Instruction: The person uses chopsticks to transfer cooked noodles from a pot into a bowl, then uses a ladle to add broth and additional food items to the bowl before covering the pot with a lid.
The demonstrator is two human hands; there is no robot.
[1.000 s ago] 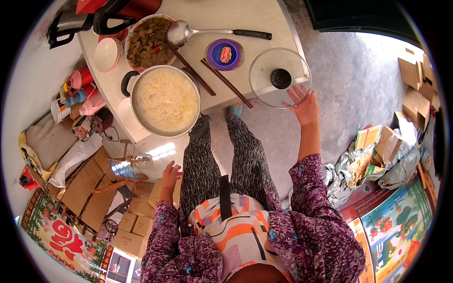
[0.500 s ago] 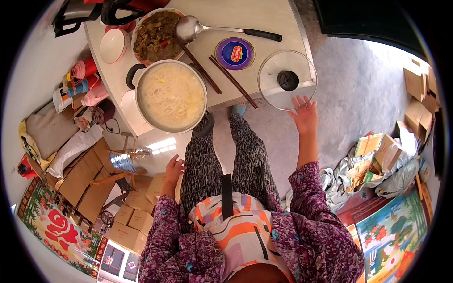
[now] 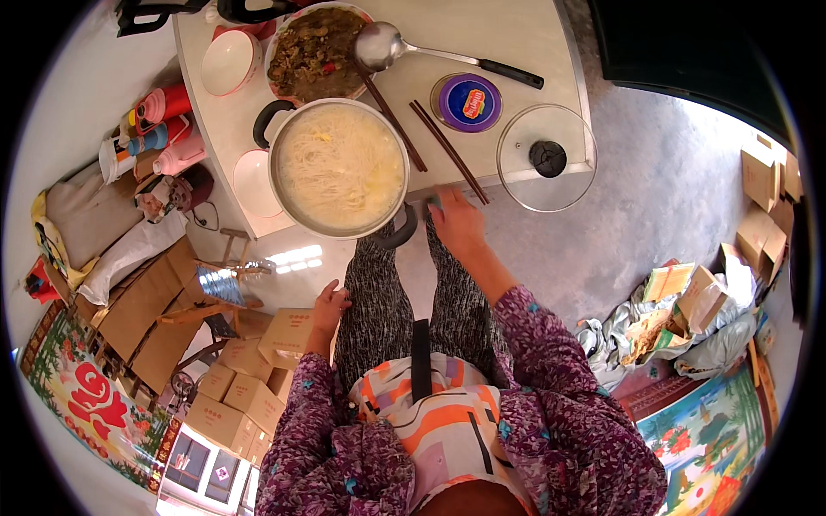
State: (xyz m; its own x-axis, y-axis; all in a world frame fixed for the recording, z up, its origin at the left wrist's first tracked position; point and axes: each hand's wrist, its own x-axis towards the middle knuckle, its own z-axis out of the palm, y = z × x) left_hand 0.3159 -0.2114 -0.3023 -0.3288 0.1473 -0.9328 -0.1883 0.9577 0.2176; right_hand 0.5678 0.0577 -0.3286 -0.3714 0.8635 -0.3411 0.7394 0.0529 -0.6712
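A grey floor (image 3: 654,129) surrounds a pale desk (image 3: 477,24), with cardboard boxes (image 3: 245,391) stacked to the left. Nearest, the left hand (image 3: 329,308) hangs beside the thigh, fingers loosely curled and holding nothing. The right hand (image 3: 458,224) is stretched toward the desk's near edge, fingers slightly bent, with nothing visible in its grasp. It is just beside the dark handle (image 3: 399,232) of a metal pot (image 3: 331,233) — this pot stands at the near edge, full of noodles (image 3: 340,163) in pale liquid, its handle jutting past the desk. Left of it, a flat white dish (image 3: 255,185) is partly covered by the pot.

Beyond the right hand lie brown chopsticks (image 3: 449,153); to their right, a glass lid (image 3: 547,159) overhangs the desk's edge. Farther back are a purple-rimmed round container (image 3: 471,103), a white bowl (image 3: 231,63) and a broad plate (image 3: 274,89) of brown food — a ladle (image 3: 379,46) rests its bowl over the plate's edge.
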